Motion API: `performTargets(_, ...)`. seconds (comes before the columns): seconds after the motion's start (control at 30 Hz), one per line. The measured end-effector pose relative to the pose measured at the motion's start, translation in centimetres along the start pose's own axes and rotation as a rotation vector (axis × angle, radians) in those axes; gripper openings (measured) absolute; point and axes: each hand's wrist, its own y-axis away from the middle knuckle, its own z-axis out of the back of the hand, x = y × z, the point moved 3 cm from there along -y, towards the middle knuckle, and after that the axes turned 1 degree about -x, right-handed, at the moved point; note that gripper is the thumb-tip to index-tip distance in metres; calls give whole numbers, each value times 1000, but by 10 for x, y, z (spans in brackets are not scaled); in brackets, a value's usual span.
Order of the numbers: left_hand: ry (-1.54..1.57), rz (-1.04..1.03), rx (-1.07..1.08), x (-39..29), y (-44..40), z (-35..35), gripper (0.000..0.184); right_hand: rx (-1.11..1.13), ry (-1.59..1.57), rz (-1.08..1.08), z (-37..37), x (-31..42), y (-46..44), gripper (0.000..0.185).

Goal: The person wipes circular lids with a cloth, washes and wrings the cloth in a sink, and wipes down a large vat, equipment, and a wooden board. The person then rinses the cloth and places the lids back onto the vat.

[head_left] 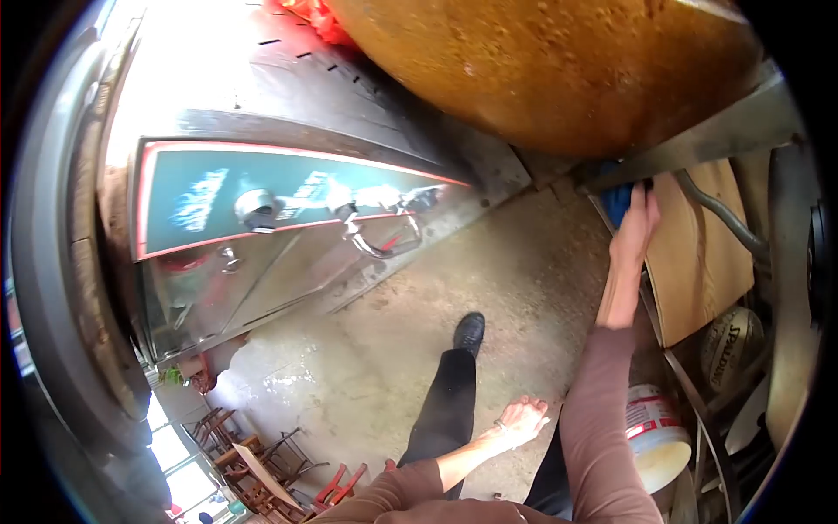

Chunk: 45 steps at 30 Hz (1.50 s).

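My right hand (635,218) reaches forward beneath a metal bar, its fingers closed at a blue thing (616,199) that looks like cloth; the bar and my fingers partly hide it. Beside this hand, on its right, is a light wooden board (698,253) with a curved metal tube (723,215) running over it. Low in front of my body hangs my left hand (521,421), its fingers loosely bent and apart. Nothing shows in it, and it touches nothing.
A big brown rounded surface (559,70) fills the top. To the left stands a glass-fronted appliance with a green control panel (209,196), knobs and a metal handle (380,253). On the right are a white bucket (659,450) and a Spalding ball (731,345). Wooden chairs (253,476) stand lower left.
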Motion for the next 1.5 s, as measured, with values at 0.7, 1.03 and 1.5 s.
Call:
performTargets(0.7,188,-112,-243,11,-4,57,25,1227,-194,275,-370,61,139,54)
performTargets(1.03,184,-136,-401,9,-1,89,26,1127,233,-263,-252,-175,112,59)
performTargets(1.5,31,-44,-66,-2,-1,74,17,987,158,-102,-113,-87,149,27)
